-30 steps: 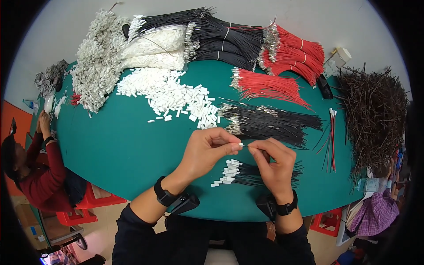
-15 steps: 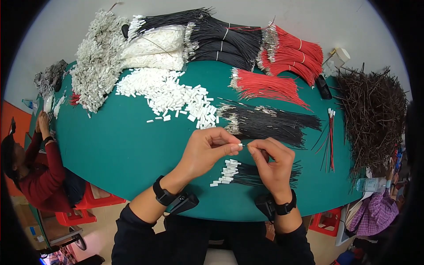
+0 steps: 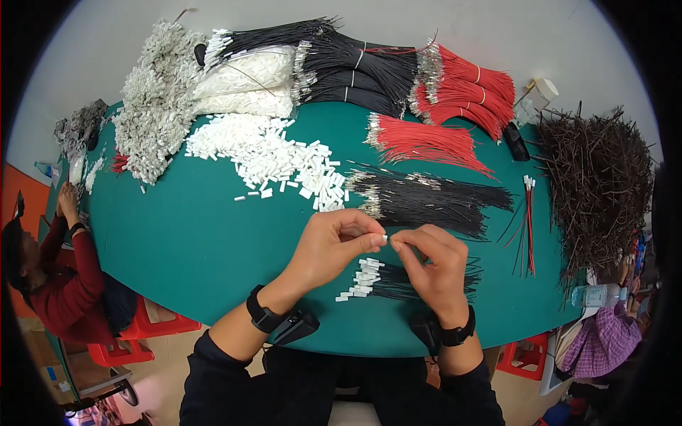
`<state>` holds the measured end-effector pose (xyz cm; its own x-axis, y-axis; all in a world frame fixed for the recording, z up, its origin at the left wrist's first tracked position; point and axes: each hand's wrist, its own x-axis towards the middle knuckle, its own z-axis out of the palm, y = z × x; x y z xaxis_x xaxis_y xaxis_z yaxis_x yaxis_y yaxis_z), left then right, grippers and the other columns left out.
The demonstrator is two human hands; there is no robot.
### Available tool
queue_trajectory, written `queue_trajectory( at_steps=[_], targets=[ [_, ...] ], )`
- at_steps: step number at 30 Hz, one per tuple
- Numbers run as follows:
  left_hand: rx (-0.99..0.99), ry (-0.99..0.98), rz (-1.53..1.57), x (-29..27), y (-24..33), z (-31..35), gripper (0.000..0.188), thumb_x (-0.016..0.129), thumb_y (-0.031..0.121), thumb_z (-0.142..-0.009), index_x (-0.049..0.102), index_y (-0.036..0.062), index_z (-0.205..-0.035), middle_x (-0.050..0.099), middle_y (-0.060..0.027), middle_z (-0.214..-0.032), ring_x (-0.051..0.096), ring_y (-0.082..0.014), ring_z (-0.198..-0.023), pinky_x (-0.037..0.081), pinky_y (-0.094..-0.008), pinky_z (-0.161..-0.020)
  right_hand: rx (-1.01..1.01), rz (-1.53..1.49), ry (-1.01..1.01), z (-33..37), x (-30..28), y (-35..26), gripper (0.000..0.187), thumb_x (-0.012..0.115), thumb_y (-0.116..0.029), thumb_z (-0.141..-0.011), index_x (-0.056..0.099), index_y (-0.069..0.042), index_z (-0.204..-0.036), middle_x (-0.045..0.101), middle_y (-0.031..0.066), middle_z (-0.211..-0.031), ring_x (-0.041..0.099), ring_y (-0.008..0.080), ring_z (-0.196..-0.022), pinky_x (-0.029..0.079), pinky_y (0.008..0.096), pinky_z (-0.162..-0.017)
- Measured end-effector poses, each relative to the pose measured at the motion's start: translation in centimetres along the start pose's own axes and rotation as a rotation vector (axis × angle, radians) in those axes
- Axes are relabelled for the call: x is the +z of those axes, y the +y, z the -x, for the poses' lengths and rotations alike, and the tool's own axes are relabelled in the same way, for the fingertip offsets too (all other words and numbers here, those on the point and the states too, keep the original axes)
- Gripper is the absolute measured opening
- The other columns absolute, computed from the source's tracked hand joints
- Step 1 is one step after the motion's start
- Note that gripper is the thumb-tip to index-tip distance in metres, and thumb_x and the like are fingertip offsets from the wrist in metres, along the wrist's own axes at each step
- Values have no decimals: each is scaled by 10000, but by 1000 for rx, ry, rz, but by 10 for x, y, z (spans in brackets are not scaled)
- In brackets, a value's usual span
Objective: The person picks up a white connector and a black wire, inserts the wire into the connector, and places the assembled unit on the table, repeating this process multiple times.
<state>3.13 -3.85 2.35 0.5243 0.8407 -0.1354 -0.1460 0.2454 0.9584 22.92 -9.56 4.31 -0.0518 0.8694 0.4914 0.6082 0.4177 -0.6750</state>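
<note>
My left hand (image 3: 328,245) pinches a small white plastic connector housing (image 3: 384,238) between thumb and fingertips. Facing it, my right hand (image 3: 435,266) has its thumb and forefinger closed on a thin wire, mostly hidden by the fingers, whose tip is at the housing's end. Below the hands lies a row of black wires with white housings (image 3: 366,277) on their ends, partly covered by my right hand. Just beyond the hands is a stack of loose black wires (image 3: 440,204) with metal terminals. A heap of loose white housings (image 3: 284,160) spreads to the left of that stack.
On the green table (image 3: 192,241) stand bundled black wires (image 3: 369,71), red wires (image 3: 430,142), plastic bags of white parts (image 3: 245,78), a tall pile of white-ended pieces (image 3: 156,99) and a dark brown tangle (image 3: 597,192). A co-worker (image 3: 67,277) sits at the far left.
My right hand has moved slightly left, bringing the wire up to the white housing and narrowing the gap between my fingertips. My left hand keeps its pinch. The view has shifted a little.
</note>
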Motion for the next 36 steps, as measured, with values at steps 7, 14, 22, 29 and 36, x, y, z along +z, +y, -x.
queue_trajectory(
  at_steps=[7,14,22,29,36],
  targets=[
    [264,-135,-804,-2,-10,4,90,788,46,-828,747,24,-905,647,-95,-811,677,-250,-724,549,-374,-673,-45,89,-267,-4,-10,15,158,813,0,-787,755,-15,-933,715,102,-836,656,279,-755,523,379,-661],
    [356,96,-985,-26,-7,-9,148,808,51,-808,750,52,-944,659,-73,-943,658,-262,-864,545,-368,-747,130,302,-134,-2,6,41,176,806,-4,-785,730,-14,-943,687,113,-893,664,300,-810,538,397,-702],
    [458,236,-1287,-34,-13,-18,232,827,60,-772,720,53,-977,615,-99,-1035,593,-304,-1021,509,-418,-881,-42,317,-78,-8,5,45,164,771,31,-808,696,-4,-949,673,115,-897,654,297,-767,541,393,-698],
    [485,266,-1261,-35,-12,-17,255,824,43,-768,714,59,-998,620,-93,-1029,605,-301,-991,513,-415,-860,171,-83,-60,-2,7,23,98,744,34,-886,687,10,-963,714,100,-902,680,219,-738,530,340,-651],
    [383,266,-986,-27,1,-9,294,810,48,-845,715,50,-1123,710,-89,-1072,690,-242,-937,550,-339,-827,-18,-64,47,-2,7,9,127,777,15,-877,761,-3,-1002,710,82,-808,638,152,-657,479,280,-583]
  ],
)
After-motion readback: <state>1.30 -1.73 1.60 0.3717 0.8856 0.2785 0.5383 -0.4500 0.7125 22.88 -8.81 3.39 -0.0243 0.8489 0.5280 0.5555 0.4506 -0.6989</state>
